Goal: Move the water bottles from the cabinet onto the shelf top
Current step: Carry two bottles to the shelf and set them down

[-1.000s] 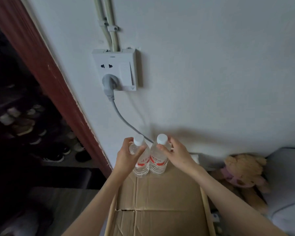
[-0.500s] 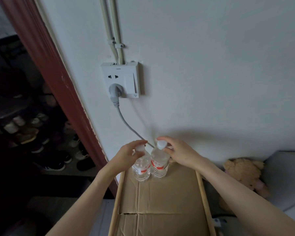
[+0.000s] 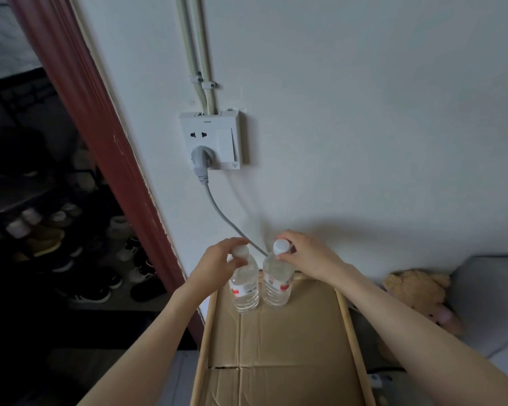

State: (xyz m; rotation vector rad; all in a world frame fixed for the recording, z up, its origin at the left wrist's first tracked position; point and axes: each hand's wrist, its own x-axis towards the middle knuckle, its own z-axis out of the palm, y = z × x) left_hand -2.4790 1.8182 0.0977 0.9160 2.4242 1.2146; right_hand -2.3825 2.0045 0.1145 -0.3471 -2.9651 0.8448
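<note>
Fingertips of the left hand [image 3: 217,260] are pinching the white cap of the left water bottle [image 3: 245,284] from above, fingers curled round the neck. The right hand [image 3: 308,259] is doing the same on the right water bottle [image 3: 277,281], thumb and forefinger closing on its cap. Both bottles are standing upright, long axes vertical, bases resting on the cardboard sheet [image 3: 288,341] that is covering the shelf top [image 3: 344,312]. They are sitting side by side, touching or nearly so, at the far end against the white wall [image 3: 364,112]. Each bottle is lying directly below its own grip, so release looks to call only for opening the fingers and lifting straight up. Judgement: placement looks essentially complete for this pair. Risk: a sideways pull on a cap could be tipping one bottle into the other. A grey cable [image 3: 220,212] is running down from the wall socket [image 3: 210,140] behind the caps. The cabinet is out of view.
</note>
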